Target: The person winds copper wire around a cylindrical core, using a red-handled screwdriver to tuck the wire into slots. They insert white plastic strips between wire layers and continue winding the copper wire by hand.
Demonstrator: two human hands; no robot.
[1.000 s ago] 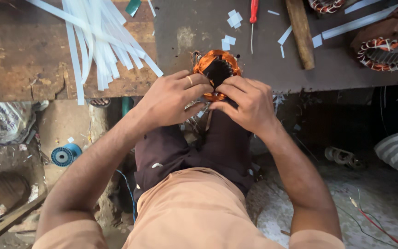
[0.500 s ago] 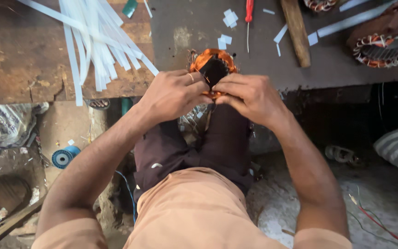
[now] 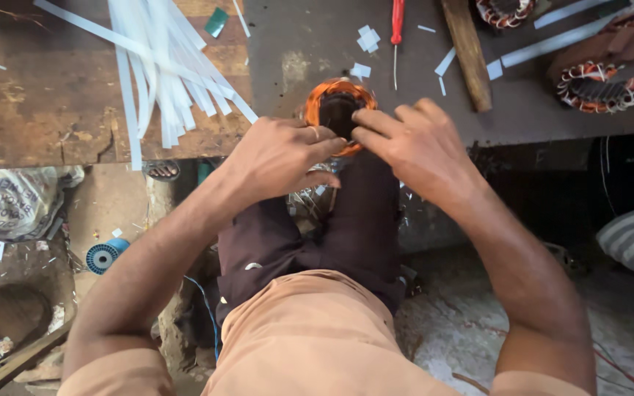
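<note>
Both hands, left hand [image 3: 284, 155] and right hand [image 3: 412, 143], grip a copper-wound motor coil [image 3: 335, 103] with a dark hollow centre, at the workbench [image 3: 295, 44] edge, white strips [image 3: 163, 66] well left.

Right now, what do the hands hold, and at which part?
Both hands, left hand and right hand, hold the copper-wound motor stator at its near rim, fingers pressing on the winding.
</note>
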